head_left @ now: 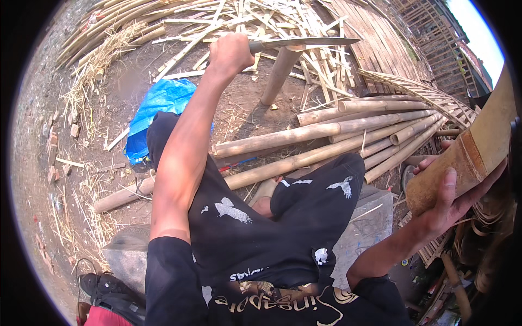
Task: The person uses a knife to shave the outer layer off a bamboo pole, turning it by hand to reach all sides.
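Note:
My left hand (231, 52) is closed around the dark handle of a machete (310, 42), arm stretched out ahead of me. Its long blade points to the right and crosses the top of an upright bamboo post (280, 76); whether the two touch, I cannot tell. On the right, the fingers and thumb of my right hand (443, 201) wrap a thick bamboo section (459, 168). This section is tilted, brown and rough at its lower end, paler above a node ring. Its upper part runs out at the picture's edge.
Several bamboo poles (326, 130) lie before my knees. A blue plastic sheet (163, 111) is at the left. Split bamboo strips (261, 22) are heaped at the back, beside a slatted bamboo panel (375, 32). Grey blocks (370, 217) flank my seat; broken bricks (53, 149) lie far left.

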### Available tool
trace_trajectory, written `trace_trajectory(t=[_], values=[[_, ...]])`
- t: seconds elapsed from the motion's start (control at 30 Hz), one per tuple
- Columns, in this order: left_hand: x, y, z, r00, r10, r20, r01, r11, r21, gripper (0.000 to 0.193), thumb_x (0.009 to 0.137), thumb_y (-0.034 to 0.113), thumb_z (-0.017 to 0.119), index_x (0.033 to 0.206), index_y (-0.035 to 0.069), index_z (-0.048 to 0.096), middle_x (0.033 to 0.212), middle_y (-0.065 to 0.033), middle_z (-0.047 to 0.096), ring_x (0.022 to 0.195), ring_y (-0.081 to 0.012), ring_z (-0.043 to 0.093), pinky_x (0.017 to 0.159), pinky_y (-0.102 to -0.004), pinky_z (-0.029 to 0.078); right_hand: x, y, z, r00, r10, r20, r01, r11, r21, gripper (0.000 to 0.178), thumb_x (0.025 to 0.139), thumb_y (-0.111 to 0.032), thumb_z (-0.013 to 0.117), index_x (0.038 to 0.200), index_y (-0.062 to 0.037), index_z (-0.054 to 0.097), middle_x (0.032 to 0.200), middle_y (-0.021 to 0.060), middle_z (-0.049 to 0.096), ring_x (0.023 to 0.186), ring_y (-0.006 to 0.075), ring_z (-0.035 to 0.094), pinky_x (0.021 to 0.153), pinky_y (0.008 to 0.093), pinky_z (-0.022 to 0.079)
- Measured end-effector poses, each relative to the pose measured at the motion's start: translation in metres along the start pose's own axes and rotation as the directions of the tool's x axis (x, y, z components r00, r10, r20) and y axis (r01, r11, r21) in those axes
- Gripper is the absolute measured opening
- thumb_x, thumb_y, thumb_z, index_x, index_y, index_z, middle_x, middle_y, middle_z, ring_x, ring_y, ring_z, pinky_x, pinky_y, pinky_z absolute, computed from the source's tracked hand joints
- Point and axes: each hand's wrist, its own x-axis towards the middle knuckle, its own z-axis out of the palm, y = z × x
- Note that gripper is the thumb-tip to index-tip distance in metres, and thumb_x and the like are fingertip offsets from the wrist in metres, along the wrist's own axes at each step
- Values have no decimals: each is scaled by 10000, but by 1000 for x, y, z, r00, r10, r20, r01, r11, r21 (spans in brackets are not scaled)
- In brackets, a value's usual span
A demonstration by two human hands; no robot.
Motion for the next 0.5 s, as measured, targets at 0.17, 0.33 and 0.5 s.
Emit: trace_trajectory(t=[0.17, 0.33, 0.5], values=[[-3, 4, 1, 1000, 9, -13, -9, 1000, -4, 239, 708, 145, 742, 909, 16, 745, 906, -196, 734, 881, -349, 735, 765, -439, 586, 12, -26, 49, 973, -101, -206, 101, 995, -13, 1001, 831, -108, 689, 1604, -191, 57, 1377, 253, 451, 1036, 331, 617, 805, 393, 596], [-4, 0, -3, 1000, -20, -6, 20, 1000, -9, 220, 720, 129, 679, 885, -4, 736, 944, -228, 719, 910, -379, 721, 806, -488, 574, -78, 69, 89, 600, 605, 524, -342, 786, -516, 958, 824, -27, 706, 1606, -228, 190, 1393, 290, 528, 1235, 364, 591, 994, 429, 486], [-4, 7, -15, 998, -19, 61, 17, 999, 30, 244, 723, 104, 666, 930, -3, 739, 972, -225, 725, 953, -362, 720, 836, -469, 574, -107, 82, 84, 737, 465, 491, -499, 864, -69, 941, 828, -23, 700, 1605, -137, 182, 1376, 202, 548, 1194, 271, 594, 954, 371, 521]])
